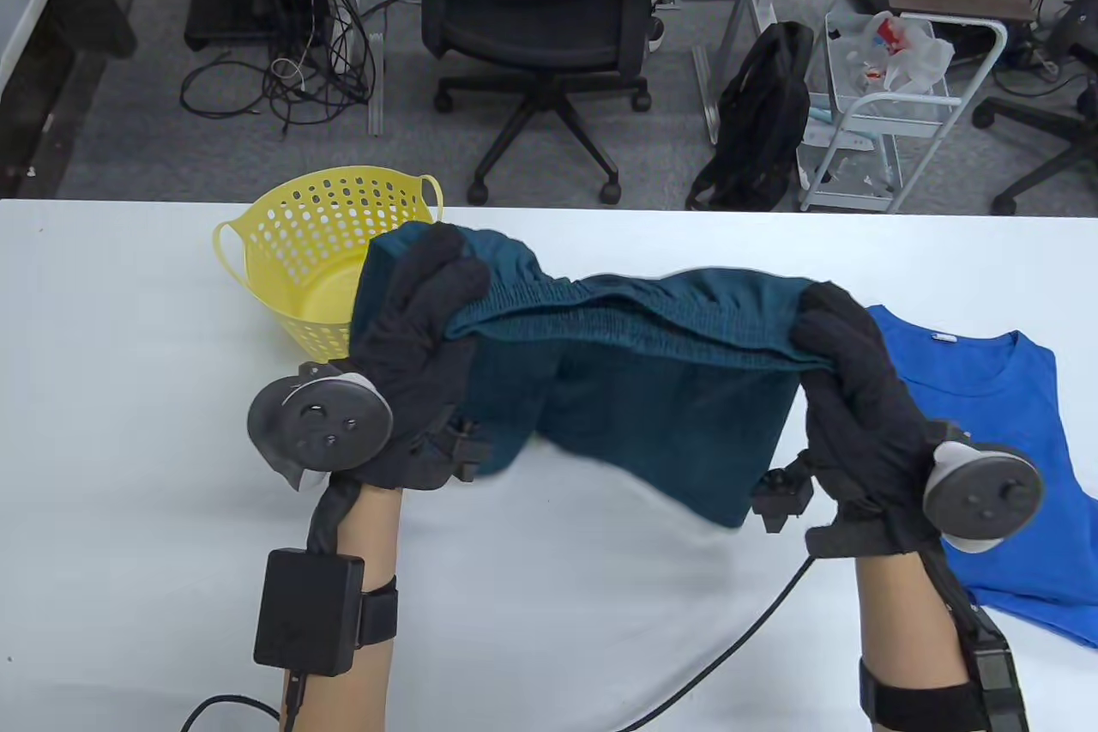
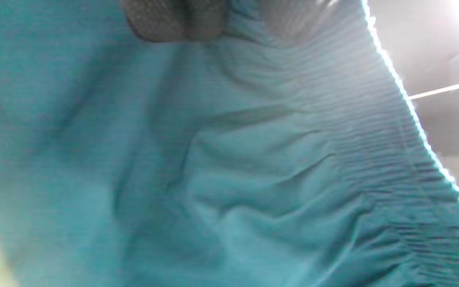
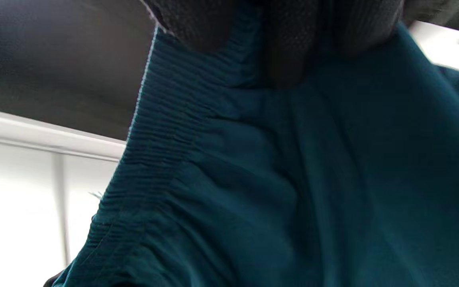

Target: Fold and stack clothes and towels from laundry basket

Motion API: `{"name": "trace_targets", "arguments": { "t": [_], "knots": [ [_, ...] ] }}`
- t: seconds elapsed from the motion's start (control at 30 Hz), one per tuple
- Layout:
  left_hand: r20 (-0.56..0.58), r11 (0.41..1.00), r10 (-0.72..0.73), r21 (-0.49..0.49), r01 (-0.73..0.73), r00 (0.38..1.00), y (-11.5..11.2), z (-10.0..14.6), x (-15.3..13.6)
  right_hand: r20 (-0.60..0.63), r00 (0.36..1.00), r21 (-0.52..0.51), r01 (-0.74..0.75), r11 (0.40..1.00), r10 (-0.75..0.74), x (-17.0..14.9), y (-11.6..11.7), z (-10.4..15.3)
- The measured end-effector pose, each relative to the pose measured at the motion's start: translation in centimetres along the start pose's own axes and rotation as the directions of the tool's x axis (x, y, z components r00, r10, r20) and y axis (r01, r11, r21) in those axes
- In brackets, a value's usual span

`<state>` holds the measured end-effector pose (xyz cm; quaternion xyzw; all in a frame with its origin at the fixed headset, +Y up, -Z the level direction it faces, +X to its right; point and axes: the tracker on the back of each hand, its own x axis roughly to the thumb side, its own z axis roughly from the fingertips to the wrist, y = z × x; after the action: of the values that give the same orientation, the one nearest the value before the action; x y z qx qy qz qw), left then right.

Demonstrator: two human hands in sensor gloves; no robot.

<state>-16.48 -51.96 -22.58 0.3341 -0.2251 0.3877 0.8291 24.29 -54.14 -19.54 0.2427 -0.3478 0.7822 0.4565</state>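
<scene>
Dark teal shorts (image 1: 635, 389) with a ribbed elastic waistband hang in the air above the white table (image 1: 129, 423). My left hand (image 1: 420, 320) grips the left end of the waistband. My right hand (image 1: 845, 354) grips the right end. The waistband is stretched between them and the legs hang down toward the table. The teal cloth fills the left wrist view (image 2: 229, 159) and most of the right wrist view (image 3: 293, 179), with gloved fingertips (image 3: 289, 44) at the top. A yellow perforated laundry basket (image 1: 317, 251) stands behind my left hand, partly hidden by the shorts.
A blue T-shirt (image 1: 1004, 457) lies flat on the table at the right, partly under my right hand. A black cable (image 1: 738, 638) runs across the table near the front edge. An office chair (image 1: 540, 20) and a white cart (image 1: 892, 97) stand beyond the table.
</scene>
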Motion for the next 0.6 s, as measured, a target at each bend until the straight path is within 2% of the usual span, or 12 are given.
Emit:
{"name": "trace_targets", "arguments": {
  "t": [0.07,0.1,0.17,0.23,0.27,0.3,0.37,0.43,0.5,0.57,0.6],
  "knots": [
    [0.058,0.998,0.034,-0.052,-0.031,0.998,0.4,1.0,0.7,0.016,1.000,0.032,0.011,0.999,-0.012,0.4,-1.0,0.9],
    [0.059,0.997,0.016,-0.073,-0.012,0.998,0.1,1.9,0.7,0.013,1.000,0.041,0.019,0.999,-0.019,0.1,-1.1,1.4],
    [0.050,0.981,-0.063,-0.181,0.072,0.997,-1.3,4.6,0.2,-0.048,0.999,0.115,0.013,0.993,-0.008,-1.5,-1.0,3.5],
    [0.008,0.927,-0.161,-0.341,0.155,0.987,-3.9,8.3,-1.3,-0.163,0.983,0.280,-0.037,0.959,0.085,-3.7,-0.3,6.7],
    [-0.017,0.898,-0.196,-0.404,0.173,0.980,-4.8,9.4,-1.9,-0.191,0.974,0.313,-0.057,0.948,0.121,-4.3,-0.1,7.5],
    [-0.060,0.816,-0.252,-0.550,0.178,0.966,-6.9,11.8,-3.1,-0.253,0.941,0.411,-0.103,0.906,0.222,-5.7,0.5,9.2],
    [-0.097,0.660,-0.312,-0.738,0.142,0.945,-10.1,15.1,-4.8,-0.317,0.867,0.618,-0.120,0.777,0.385,-7.9,2.0,11.9],
    [-0.100,0.537,-0.362,-0.835,0.120,0.927,-12.9,18.0,-6.0,-0.316,0.788,0.789,-0.091,0.608,0.528,-9.7,3.8,14.3],
    [-0.047,0.441,-0.405,-0.885,0.150,0.913,-14.4,19.3,-6.4,-0.262,0.762,0.863,-0.089,0.497,0.592,-10.6,5.1,16.0],
    [0.018,0.286,-0.433,-0.945,0.156,0.901,-15.1,20.0,-6.5,-0.203,0.726,0.937,-0.051,0.345,0.658,-11.0,5.9,16.9],
    [0.026,0.215,-0.432,-0.968,0.131,0.901,-15.3,20.4,-6.5,-0.167,0.671,0.972,-0.012,0.236,0.723,-11.0,6.1,17.4]
  ]
}}
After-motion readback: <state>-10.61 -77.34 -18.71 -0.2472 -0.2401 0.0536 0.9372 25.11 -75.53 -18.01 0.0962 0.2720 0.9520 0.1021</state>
